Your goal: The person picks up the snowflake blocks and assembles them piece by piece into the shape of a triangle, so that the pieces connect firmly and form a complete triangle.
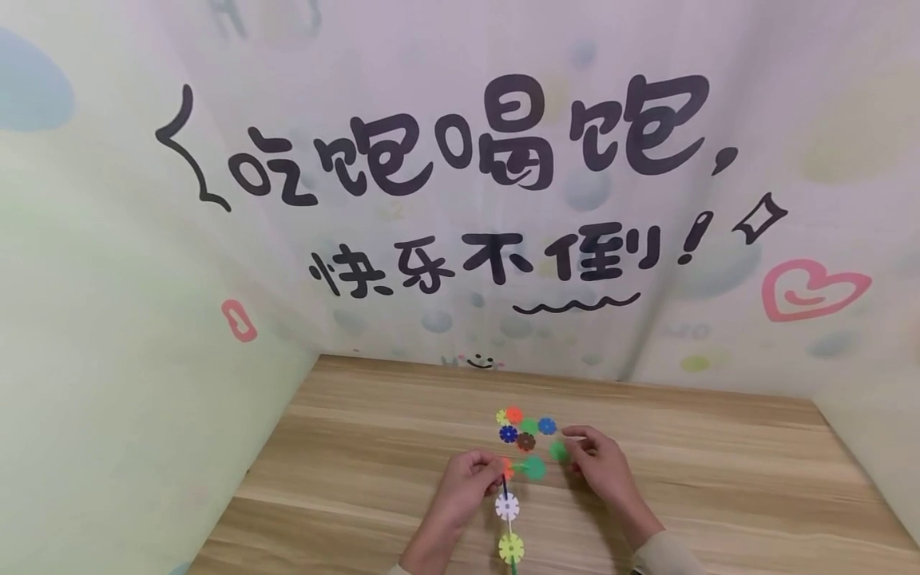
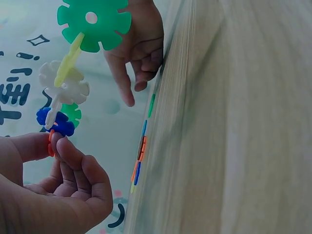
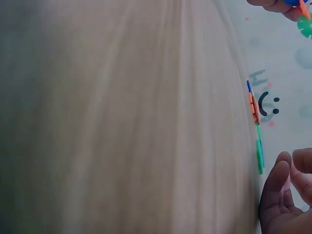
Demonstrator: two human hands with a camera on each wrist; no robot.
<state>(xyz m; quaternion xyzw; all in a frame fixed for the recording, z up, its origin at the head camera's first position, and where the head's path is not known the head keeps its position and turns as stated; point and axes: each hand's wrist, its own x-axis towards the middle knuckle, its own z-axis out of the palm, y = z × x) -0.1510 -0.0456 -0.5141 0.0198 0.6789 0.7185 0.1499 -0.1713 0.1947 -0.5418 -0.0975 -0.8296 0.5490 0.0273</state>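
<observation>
My left hand [image 1: 467,485] pinches an orange notched plastic disc [image 2: 51,144] between thumb and fingers. From it runs a raised chain of interlocked snowflake discs: a dark blue disc [image 2: 57,123], white discs [image 1: 507,506], a yellow disc [image 1: 511,548] and, at the near end, a green disc [image 2: 95,22]. Another green disc [image 1: 533,467] branches off to the right of the orange one. My right hand [image 1: 600,463] holds nothing; its fingers are relaxed and parted, with the fingertips right beside a loose green disc [image 1: 559,450] on the table.
Loose discs lie flat beyond the hands, among them a brown disc [image 1: 526,442], a dark blue disc [image 1: 508,434], a lighter blue disc [image 1: 547,426] and an orange disc [image 1: 513,414]. A printed curtain [image 1: 460,319] stands behind the wooden table [image 1: 345,455].
</observation>
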